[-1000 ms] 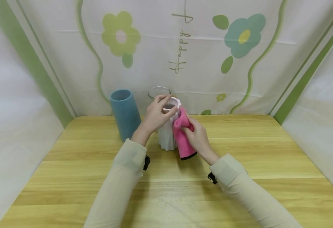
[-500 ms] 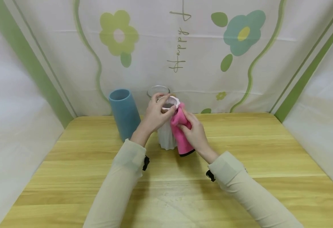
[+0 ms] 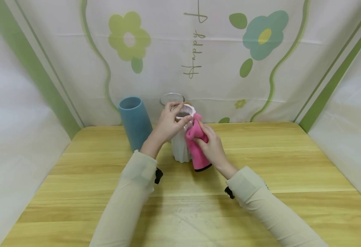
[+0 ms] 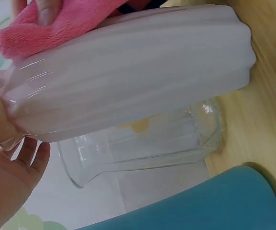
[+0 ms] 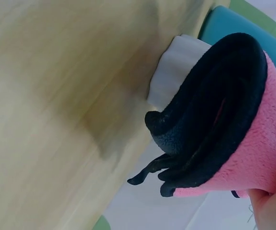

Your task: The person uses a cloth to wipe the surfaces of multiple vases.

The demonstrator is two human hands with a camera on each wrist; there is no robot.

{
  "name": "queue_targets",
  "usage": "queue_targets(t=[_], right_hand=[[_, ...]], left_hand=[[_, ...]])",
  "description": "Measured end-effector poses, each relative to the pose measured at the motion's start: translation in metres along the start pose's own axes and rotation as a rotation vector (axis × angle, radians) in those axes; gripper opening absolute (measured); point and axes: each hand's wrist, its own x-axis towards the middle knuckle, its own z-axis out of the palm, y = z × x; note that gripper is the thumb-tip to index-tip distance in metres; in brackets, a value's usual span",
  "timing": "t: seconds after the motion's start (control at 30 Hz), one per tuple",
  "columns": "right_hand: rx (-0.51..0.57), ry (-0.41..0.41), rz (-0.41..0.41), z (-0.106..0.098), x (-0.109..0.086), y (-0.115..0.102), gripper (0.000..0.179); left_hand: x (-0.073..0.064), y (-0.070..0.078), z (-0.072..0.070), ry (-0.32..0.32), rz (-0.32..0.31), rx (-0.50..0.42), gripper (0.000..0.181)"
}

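A white fluted vase (image 3: 180, 149) with a scalloped rim stands upright on the table in the head view. My left hand (image 3: 168, 125) holds it at the neck, thumb on the near side of the rim and fingers over the far side. From the right, my right hand (image 3: 212, 144) pinches a folded pink cloth (image 3: 200, 156) with black edging and presses it against the vase just below the rim. In the left wrist view the cloth (image 4: 56, 31) lies along the vase's upper side. The right wrist view looks into the cloth's dark folds (image 5: 214, 110); the vase's base (image 5: 178, 67) shows behind.
A tall blue vase (image 3: 137, 128) stands left of the white one, close to my left wrist. Behind the white vase is a clear glass vase (image 4: 152, 158), mostly hidden in the head view. A patterned cloth wall (image 3: 211, 85) rises at the wooden table's (image 3: 276, 164) back edge.
My right hand with the cloth has shifted slightly up and left along the vase's neck, then back down a little. The left hand keeps its hold at the rim.
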Motion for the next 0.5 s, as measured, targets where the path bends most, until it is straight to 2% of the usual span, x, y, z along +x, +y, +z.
queue_targets(t=[0.3, 0.5], right_hand=[[-0.063, -0.058, 0.038, 0.003, -0.005, 0.014, 0.061], [-0.111, -0.159, 0.114, 0.006, -0.007, 0.026, 0.059]], left_hand=[[0.001, 0.003, -0.006, -0.076, -0.014, 0.049, 0.07], [0.0, 0.003, -0.005, -0.096, -0.012, -0.006, 0.067]])
